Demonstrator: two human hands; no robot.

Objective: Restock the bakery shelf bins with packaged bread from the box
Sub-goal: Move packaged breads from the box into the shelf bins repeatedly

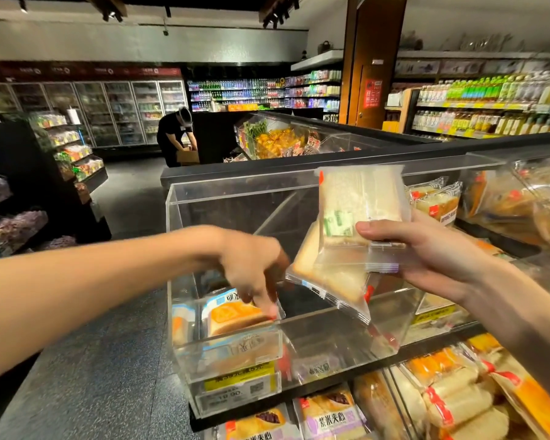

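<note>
Two-part clear bin (242, 192): sits on the shelf's upper tier and is split by a divider. The lower tier (391, 350) beneath is crowded with wrapped bread.
Right compartment (302, 301): bare dark floor shows, so it is probably the slot to fill.
Left compartment (232, 347): an orange-labelled pack (235, 315) lies flat inside.
Clear-wrapped packs (362, 204): at least two. One stands with its long axis upright. The other tilts, its lower corner dipping over the right compartment.
Right hand (432, 252): clasps the clear-wrapped packs by their lower ends, thumb across the front. It is just above and to the right of the bare slot, so it is the nearer hand, and the drop goes down and slightly left.
Left hand (251, 265): reaches down into the left compartment, fingertips (267, 308) on the orange-labelled pack. Blur hides whether they pinch it or only press.
</note>
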